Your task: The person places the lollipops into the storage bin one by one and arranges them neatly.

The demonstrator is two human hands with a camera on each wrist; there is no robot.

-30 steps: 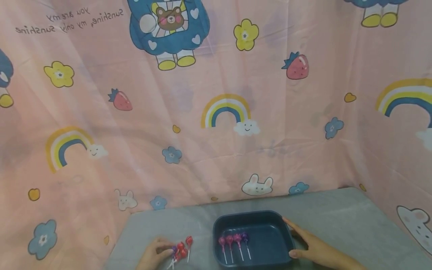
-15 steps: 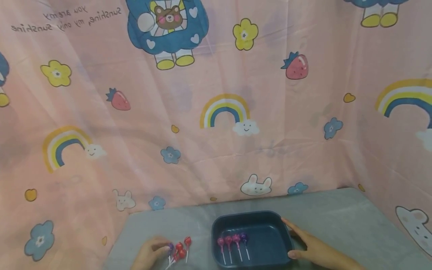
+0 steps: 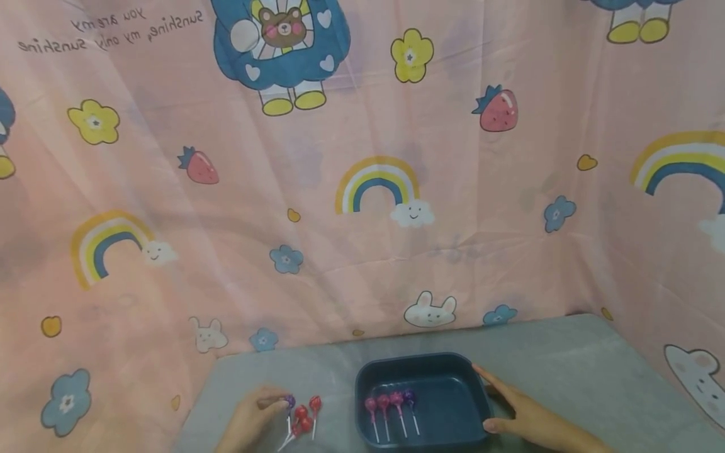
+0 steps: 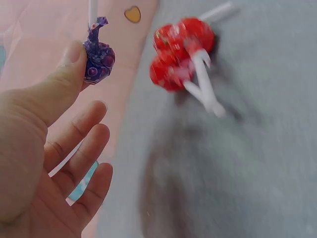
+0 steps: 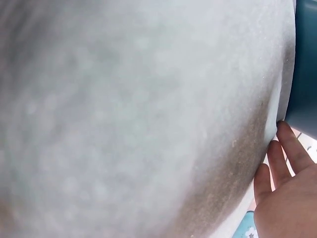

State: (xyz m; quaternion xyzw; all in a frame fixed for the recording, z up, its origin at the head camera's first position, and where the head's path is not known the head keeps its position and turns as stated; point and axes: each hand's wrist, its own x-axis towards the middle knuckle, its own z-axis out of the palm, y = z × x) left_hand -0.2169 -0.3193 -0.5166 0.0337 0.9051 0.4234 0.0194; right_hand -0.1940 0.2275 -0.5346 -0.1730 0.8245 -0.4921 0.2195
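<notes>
My left hand pinches a purple-wrapped lollipop by its round head, between the thumb and a finger hidden behind it. In the left wrist view its white stick points up and the other fingers are spread. Just right of it, a bunch of red lollipops lies on the grey table, with one red lollipop slightly apart. My right hand rests against the right side of a dark blue tray, thumb at the near rim and fingers extended along the outer wall.
Inside the tray, on its left half, pink lollipops and one purple lollipop lie in a row, sticks towards me. The grey cloth-covered table ends at a pink printed curtain behind and at both sides.
My left hand has drawn the purple lollipop a little left, away from the red bunch, then raised it slightly. The right hand and tray stay put.
</notes>
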